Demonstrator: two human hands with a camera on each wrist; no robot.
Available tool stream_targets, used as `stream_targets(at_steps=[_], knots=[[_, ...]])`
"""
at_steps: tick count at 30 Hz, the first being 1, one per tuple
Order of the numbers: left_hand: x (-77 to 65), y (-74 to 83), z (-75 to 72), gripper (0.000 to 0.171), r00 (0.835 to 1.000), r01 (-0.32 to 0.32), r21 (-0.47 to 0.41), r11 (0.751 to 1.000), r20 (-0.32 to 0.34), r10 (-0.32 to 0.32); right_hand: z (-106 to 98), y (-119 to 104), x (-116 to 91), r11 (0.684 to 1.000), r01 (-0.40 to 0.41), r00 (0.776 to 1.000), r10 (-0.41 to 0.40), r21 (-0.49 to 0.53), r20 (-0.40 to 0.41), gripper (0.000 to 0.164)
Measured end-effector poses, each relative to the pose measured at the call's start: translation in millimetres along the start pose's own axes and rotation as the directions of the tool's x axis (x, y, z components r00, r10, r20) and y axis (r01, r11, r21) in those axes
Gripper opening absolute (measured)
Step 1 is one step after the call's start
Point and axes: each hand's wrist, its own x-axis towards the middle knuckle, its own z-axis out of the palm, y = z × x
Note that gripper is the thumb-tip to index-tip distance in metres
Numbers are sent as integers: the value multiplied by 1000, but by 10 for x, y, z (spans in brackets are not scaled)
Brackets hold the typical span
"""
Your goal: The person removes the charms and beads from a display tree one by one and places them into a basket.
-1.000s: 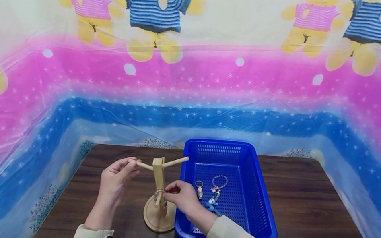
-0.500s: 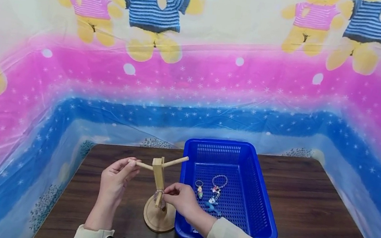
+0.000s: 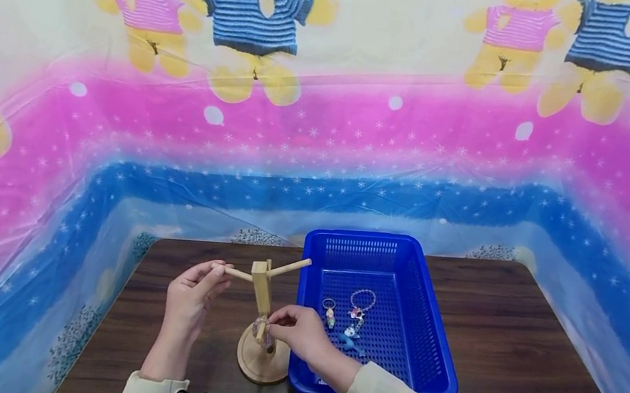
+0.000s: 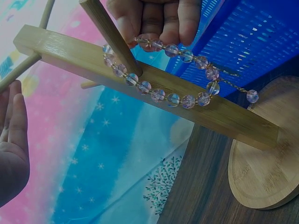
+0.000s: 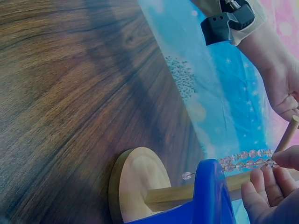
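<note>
A wooden stand [image 3: 261,290] with a round base [image 3: 261,367] and several pegs stands upright on the table. With thumb and fingers, my left hand [image 3: 188,299] pinches the end of its upper left peg [image 3: 239,274]. My right hand [image 3: 302,332] pinches one side of a bracelet of clear pinkish beads [image 4: 159,95]. The bracelet loops around the lower peg [image 4: 110,35], which points toward me, and hangs against the post. A short chain ending in a single bead [image 4: 252,96] dangles from the loop toward the base.
A blue plastic basket [image 3: 431,334] stands just right of the stand, below my right forearm. In it lie a beaded bracelet with charms [image 3: 363,298], a ring with a colourful charm [image 3: 330,316] and a blue charm [image 3: 349,343]. A patterned cloth [image 3: 325,124] hangs behind the table.
My right hand has shifted slightly downward with the bracelet, which now shows as a wider loop around the lower peg. My left hand keeps its place on the upper peg.
</note>
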Motion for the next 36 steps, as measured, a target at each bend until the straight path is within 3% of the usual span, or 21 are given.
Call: stream_targets(at_steps=[36], knots=[[5,-3,-3,29,1000,3,-15,1000,12,-2,-47,-115,-159,999,31,995,-34,37,89,12]])
